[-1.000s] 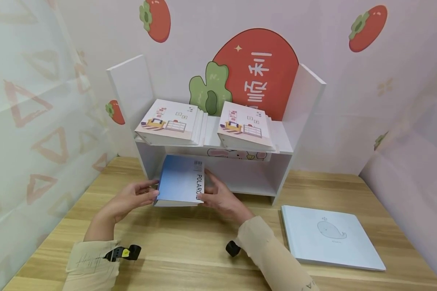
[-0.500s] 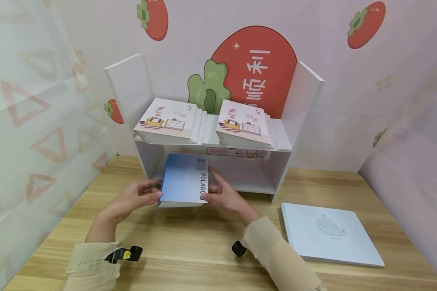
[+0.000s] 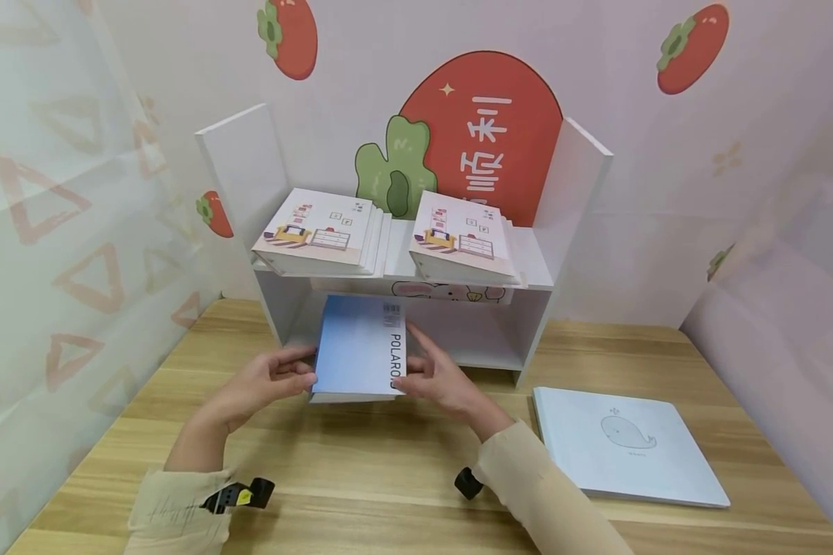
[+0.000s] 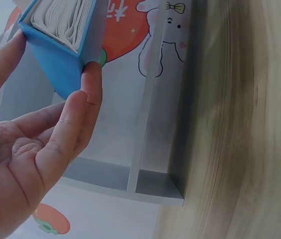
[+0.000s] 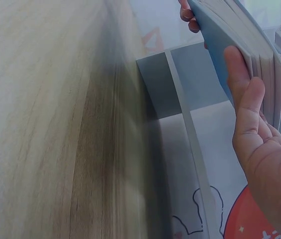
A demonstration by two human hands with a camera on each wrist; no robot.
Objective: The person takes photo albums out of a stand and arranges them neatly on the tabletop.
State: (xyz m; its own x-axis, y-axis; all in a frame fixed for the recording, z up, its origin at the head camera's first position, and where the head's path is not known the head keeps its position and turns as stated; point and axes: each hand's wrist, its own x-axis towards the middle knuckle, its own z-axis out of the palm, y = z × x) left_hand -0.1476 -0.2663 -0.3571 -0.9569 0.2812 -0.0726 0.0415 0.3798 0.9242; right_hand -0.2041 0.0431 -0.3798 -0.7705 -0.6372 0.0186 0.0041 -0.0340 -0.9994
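A blue-to-white photo album (image 3: 357,347) lettered POLAROID is held level in front of the white shelf's lower compartment. My left hand (image 3: 264,384) grips its left side, thumb at the near corner. On the opposite side my right hand (image 3: 440,381) pinches the lettered edge, thumb on the cover and fingers beneath. The left wrist view shows the album's blue spine (image 4: 60,64) and page ends between thumb and fingers. In the right wrist view the pages' open edge (image 5: 262,69) sits between the right thumb and fingers, raised off the wooden tabletop (image 5: 55,124).
The white two-tier shelf (image 3: 572,208) stands at the back against a strawberry-print wall. On its upper board lie two stacks of albums, a left stack (image 3: 319,227) and a right stack (image 3: 461,235). A pale whale-cover book (image 3: 628,447) lies on the table at the right.
Both hands have shifted the album a little to the right and slightly nearer to me. The stacks and the whale-cover book stay where they were.
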